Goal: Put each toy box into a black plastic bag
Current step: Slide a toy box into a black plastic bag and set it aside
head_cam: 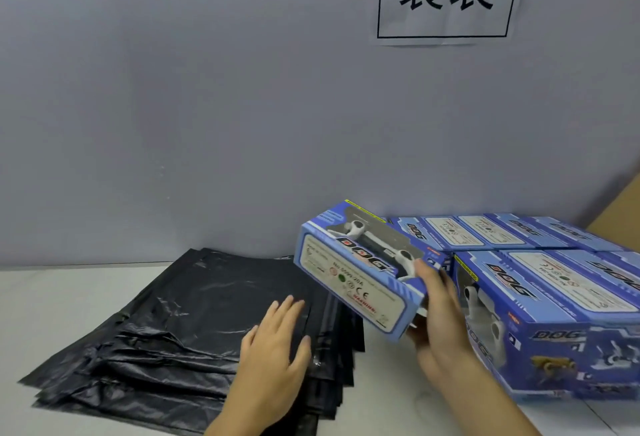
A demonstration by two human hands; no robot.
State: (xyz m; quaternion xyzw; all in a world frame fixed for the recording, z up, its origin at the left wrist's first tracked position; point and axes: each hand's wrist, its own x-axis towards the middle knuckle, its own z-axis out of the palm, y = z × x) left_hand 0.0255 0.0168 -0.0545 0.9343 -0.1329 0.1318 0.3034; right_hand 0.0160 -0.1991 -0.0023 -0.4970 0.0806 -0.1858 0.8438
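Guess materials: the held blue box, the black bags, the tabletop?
Held toy box: printed cardboard by the look, slightly glossy; crisp folded edges, flat panels. Black bags: thin plastic film, semi-gloss; wrinkles catch light. Table: smooth, pale, matte; could be laminate, cannot tell.

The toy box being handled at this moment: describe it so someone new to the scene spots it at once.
Start at the block of blue toy boxes on the right of the white table. At its left edge, the right hand grips one blue toy box. Unlike its neighbours, it is lifted, tilted and apart from the block, over the edge of the black bag pile.
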